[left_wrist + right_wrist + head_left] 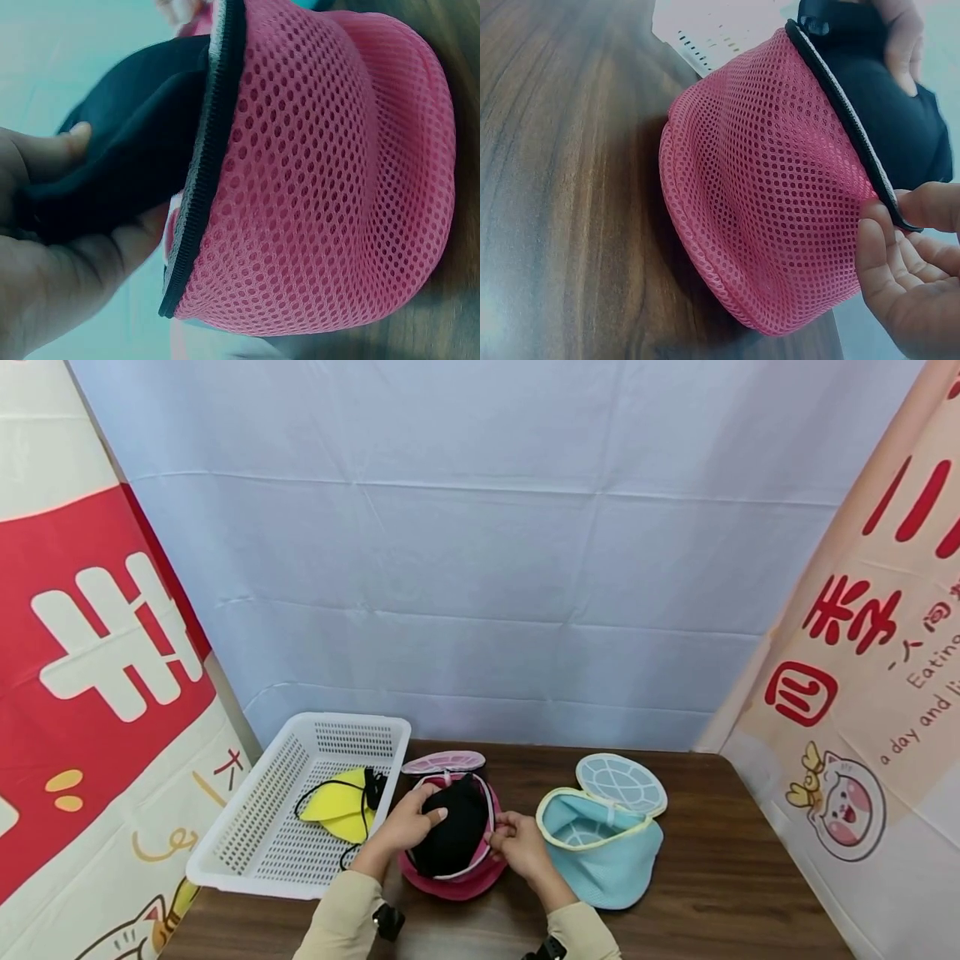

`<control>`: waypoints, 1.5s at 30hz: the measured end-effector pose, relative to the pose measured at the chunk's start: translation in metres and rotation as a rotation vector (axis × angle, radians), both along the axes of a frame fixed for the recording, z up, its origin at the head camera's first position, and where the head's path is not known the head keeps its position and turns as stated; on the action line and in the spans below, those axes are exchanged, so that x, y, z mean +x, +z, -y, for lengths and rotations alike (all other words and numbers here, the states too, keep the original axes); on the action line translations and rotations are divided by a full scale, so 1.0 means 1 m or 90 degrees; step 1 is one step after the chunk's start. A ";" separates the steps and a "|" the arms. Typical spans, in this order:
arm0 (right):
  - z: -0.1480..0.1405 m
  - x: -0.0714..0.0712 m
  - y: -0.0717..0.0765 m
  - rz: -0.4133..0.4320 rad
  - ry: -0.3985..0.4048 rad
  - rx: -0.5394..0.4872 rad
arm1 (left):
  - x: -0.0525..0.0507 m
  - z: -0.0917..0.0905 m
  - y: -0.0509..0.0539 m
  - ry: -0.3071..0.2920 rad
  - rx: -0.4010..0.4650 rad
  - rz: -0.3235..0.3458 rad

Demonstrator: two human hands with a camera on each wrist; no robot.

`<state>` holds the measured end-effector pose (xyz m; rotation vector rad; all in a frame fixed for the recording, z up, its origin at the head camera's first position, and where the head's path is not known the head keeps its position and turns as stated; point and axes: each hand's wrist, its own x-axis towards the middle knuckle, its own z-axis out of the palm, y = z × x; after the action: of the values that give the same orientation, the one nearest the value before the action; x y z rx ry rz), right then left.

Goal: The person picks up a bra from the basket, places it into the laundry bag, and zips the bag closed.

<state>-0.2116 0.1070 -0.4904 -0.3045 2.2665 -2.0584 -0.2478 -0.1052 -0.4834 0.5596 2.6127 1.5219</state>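
In the head view a pink mesh laundry bag (467, 887) stands with its zippered mouth open. My left hand (408, 821) grips a black cloth item (454, 827) that sits partly inside the mouth. Its smooth, rounded fabric bulges past the zipper (196, 184) in the left wrist view; its exact kind is unclear. At the right side of the mouth my right hand (519, 843) pinches the rim between thumb and fingers, seen closely in the right wrist view. The bag's pink round lid (444, 762) is folded back behind it.
To the left, a white plastic basket (258, 887) holds a yellow item (345, 804) with black cords. A light-blue mesh laundry bag (618, 872) stands right of the pink one, its lid (622, 783) flipped back. Beneath them lies the dark wooden table (735, 877).
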 end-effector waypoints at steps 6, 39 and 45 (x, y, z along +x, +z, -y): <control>-0.001 -0.008 -0.014 0.010 0.007 -0.001 | -0.004 -0.007 -0.006 0.001 -0.025 -0.033; 0.003 -0.001 -0.001 -0.004 0.004 0.003 | -0.021 -0.024 -0.017 0.196 -0.487 -0.291; 0.002 -0.013 -0.024 0.007 0.003 -0.001 | -0.019 -0.023 -0.015 0.196 -0.492 -0.288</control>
<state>-0.2246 0.1051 -0.5148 -0.2964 2.2565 -2.0541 -0.2672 -0.0827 -0.4980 0.4609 3.4193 0.3145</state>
